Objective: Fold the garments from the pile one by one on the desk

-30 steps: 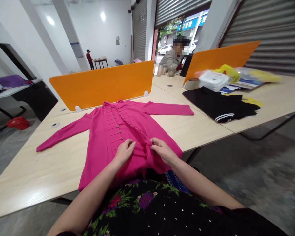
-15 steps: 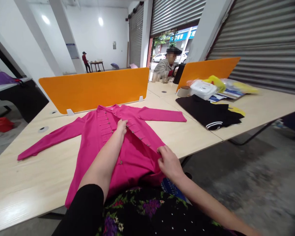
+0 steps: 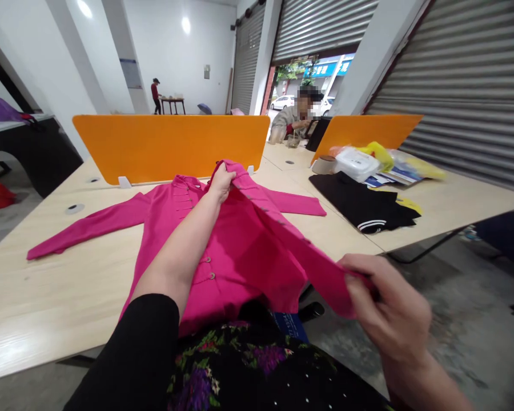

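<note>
A pink long-sleeved shirt with button loops lies spread on the wooden table, its collar toward the orange divider. My left hand pinches the edge of one front panel near the chest and holds it up off the table. Farther down the same edge, my right hand grips the hem corner, raised past the table's front edge. Between my hands the panel is stretched taut, and the inside of the shirt shows beneath it. Round buttons line the other front panel.
Orange dividers stand across the table. To the right lie a folded black garment, a roll of tape and plastic-wrapped packages. A person sits beyond; another stands far back.
Both hands have lifted the shirt's front panel off the table. My right hand has moved right and up with the hem corner, and my left hand has risen and gone slightly farther away.
</note>
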Tool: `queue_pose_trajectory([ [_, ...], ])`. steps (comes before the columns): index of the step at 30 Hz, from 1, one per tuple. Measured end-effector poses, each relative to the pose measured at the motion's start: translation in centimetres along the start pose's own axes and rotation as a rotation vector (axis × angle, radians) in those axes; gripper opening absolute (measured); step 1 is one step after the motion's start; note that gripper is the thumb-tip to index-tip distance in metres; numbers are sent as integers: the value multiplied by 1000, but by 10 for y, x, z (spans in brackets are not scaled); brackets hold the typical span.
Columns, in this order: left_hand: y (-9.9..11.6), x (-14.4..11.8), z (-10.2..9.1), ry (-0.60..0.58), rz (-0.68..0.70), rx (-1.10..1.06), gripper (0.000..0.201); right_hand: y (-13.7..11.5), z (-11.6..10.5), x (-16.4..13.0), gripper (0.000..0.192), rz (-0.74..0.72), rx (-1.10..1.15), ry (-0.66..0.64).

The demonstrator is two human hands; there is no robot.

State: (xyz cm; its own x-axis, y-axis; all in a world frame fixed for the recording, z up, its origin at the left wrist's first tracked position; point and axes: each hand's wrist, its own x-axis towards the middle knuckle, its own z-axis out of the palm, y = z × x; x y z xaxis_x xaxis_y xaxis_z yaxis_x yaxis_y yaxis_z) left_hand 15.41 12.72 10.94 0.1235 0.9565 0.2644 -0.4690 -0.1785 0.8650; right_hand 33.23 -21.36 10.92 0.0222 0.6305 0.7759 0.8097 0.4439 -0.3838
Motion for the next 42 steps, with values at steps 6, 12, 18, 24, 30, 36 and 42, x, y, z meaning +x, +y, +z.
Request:
queue_pose_trajectory([
  [6, -5, -44, -75, 54, -90, 161, 37, -5, 66, -31, 16, 69, 385, -745],
  [12, -19, -70, -134, 154, -250, 341, 44, 4, 138, -57, 23, 213, 538, -1183],
  [18, -38, -66, -140, 228, -223, 544, 62, 0, 150, -62, 27, 69, 541, -1343],
  [24, -29, -69, -138, 241, -61, 863, 53, 11, 140, -57, 23, 214, 574, -1277],
  [30, -23, -102, -132, -169, 36, 1391, 52, 28, 138, -13, 24, 180, 620, -1208],
  [36, -38, -129, -132, -354, 1, 1781, 53, 58, 209, 79, 26, 158, 583, -802],
  [42, -36, -130, -133, -381, 18, 1848, 58, 116, 297, 163, 29, 198, 96, -489],
])
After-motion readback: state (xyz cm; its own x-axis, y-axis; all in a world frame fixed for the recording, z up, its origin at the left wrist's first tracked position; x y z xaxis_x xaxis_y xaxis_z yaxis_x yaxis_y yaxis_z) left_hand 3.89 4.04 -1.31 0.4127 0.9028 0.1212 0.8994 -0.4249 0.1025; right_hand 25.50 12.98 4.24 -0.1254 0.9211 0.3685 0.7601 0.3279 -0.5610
